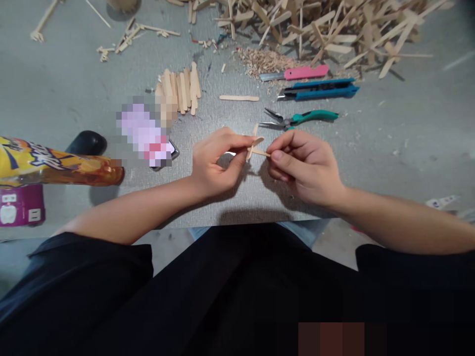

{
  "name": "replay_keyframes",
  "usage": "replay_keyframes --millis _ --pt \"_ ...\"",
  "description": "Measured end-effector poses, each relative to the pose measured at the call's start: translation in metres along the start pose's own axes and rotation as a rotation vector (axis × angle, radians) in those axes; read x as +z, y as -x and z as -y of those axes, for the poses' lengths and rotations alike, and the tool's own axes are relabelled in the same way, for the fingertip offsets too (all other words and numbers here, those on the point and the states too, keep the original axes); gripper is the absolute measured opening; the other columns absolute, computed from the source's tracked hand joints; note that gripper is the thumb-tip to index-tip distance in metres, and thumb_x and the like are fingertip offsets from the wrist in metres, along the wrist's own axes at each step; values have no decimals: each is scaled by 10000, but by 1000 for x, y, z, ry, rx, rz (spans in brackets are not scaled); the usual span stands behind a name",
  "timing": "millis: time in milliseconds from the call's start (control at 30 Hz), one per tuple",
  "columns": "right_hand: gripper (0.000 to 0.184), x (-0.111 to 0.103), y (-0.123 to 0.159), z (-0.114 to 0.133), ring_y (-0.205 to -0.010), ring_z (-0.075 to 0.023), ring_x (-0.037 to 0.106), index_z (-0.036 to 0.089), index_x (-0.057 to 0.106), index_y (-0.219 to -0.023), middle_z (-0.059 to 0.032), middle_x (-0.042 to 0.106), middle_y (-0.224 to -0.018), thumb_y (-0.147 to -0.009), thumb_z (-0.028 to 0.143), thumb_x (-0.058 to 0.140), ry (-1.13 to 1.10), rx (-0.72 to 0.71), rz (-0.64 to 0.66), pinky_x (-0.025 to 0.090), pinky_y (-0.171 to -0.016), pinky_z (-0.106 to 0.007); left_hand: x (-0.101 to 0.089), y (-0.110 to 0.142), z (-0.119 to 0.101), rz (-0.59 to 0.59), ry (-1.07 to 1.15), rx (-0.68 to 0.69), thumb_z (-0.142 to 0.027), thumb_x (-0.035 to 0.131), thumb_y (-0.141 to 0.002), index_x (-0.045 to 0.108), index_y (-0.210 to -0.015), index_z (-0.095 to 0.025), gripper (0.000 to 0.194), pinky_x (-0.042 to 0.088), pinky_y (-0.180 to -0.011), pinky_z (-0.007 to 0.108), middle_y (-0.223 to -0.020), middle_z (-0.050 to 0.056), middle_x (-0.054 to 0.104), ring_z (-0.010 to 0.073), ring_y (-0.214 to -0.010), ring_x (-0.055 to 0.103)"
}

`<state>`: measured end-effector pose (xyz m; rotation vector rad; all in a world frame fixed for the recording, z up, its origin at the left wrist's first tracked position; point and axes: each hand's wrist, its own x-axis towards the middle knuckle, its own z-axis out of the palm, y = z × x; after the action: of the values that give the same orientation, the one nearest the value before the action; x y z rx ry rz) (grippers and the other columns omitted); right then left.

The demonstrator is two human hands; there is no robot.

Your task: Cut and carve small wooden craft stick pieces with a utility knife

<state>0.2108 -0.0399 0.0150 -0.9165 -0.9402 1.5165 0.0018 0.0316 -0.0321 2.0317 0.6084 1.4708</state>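
Small wooden craft sticks joined in a cross [261,152] are held between my two hands above the table. My left hand [217,160] is closed, pinching the cross near its centre with thumb and fingers. The end of one stick is gripped in my right hand [311,168] between thumb and index finger. Just beyond my right hand lie pliers [315,116] with green handles, jaws apart. A single craft stick [239,98] rests farther back, right of a row of loose craft sticks [183,90].
Behind the pliers lie a blue utility knife [321,89], a pink utility knife [306,72] and wood shavings [263,62]. A heap of crossed sticks [334,29] covers the back right. A phone [143,131] and a yellow-labelled bottle [55,160] lie left, with a purple box [27,205].
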Motion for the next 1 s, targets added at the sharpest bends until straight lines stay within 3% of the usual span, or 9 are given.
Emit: replay_keyframes --millis 200,367,467,733,867,1000 --pt "211 -1 3 -6 -488 -102 419 238 804 -963 67 576 -607 -980 346 984 -16 -3 -19 323 -495 -298 0 2 -5 75 194 -218 -431 844 -1082 895 -1100 -269 171 630 -683 263 -950 37 871 133 -777 780" --pt "221 -1 2 -5 -482 -101 388 246 796 -963 81 540 -596 -971 349 991 -16 6 -36 322 -492 -300 -1 -2 -1 194 549 -569 -579 944 -986 820 -1086 -248 368 621 -592 256 -857 5 820 126 -654 752" --pt "250 -5 -2 1 -471 -91 372 233 794 -951 86 542 -594 -955 366 1006 -6 6 12 309 -480 -293 0 -7 7 269 742 -680 -650 982 -923 772 -1094 -268 468 563 -517 257 -856 -4 815 117 -578 695" --pt "216 -9 1 3 -526 -124 448 259 800 -952 30 645 -702 -985 375 979 58 7 24 327 -497 -318 1 -13 8 283 739 -627 -638 1097 -770 768 -1058 -282 564 672 -741 332 -907 5 811 182 -807 800" --pt "196 -13 6 -9 -555 -138 509 268 803 -987 21 673 -745 -999 382 963 59 -10 53 316 -493 -314 0 -13 2 316 756 -634 -541 1123 -769 776 -1039 -266 519 667 -756 330 -923 2 805 162 -799 781" --pt "217 -15 8 -14 -591 -144 470 277 788 -995 10 682 -801 -1018 420 949 113 17 29 322 -530 -326 1 -14 1 297 747 -691 -569 1151 -702 759 -999 -256 582 669 -758 339 -873 -1 768 169 -796 770"
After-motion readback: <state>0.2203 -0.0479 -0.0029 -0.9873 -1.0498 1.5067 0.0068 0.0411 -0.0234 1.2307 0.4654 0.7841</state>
